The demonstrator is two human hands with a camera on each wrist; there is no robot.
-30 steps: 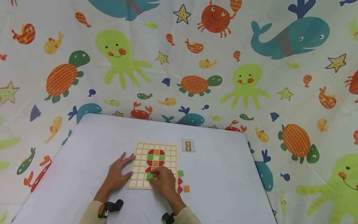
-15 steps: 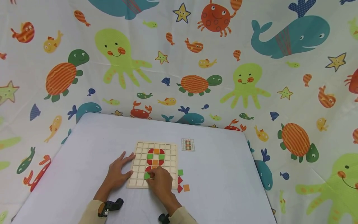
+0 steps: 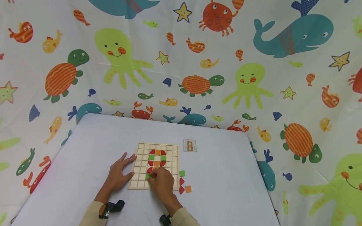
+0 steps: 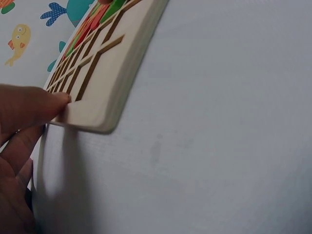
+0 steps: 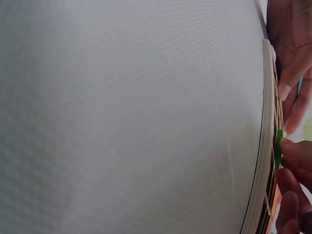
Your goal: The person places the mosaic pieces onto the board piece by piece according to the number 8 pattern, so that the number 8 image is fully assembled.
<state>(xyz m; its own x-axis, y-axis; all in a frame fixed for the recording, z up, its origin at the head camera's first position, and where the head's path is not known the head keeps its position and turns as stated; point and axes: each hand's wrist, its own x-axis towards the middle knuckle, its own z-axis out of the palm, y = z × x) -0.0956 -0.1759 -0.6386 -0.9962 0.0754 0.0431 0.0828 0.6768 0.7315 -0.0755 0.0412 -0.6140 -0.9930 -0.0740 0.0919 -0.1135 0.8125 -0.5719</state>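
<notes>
A wooden grid board (image 3: 137, 169) lies on the white table with red, orange and green tiles set in some of its squares. At its left edge rests my left hand (image 3: 119, 173), fingers spread, the thumb (image 4: 56, 105) touching the board's rim near a corner in the left wrist view. Over the board's lower middle, my right hand (image 3: 162, 182) pinches a green square tile (image 5: 278, 148) between thumb and finger. That tile lies at a square below a red quarter-round tile (image 3: 149, 169). My right fingers hide part of the board and the tiles under them.
Right of the board lie a loose green tile (image 3: 182, 173), two red quarter-round tiles (image 3: 181, 181) and an orange square tile (image 3: 188, 189). A small pattern card (image 3: 189, 145) sits beyond them. Behind the table hangs a sea-animal printed cloth (image 3: 169, 47).
My right hand has shifted slightly left over the board with the green tile, which now shows less beneath the fingers. The left hand stays put at the board's edge.
</notes>
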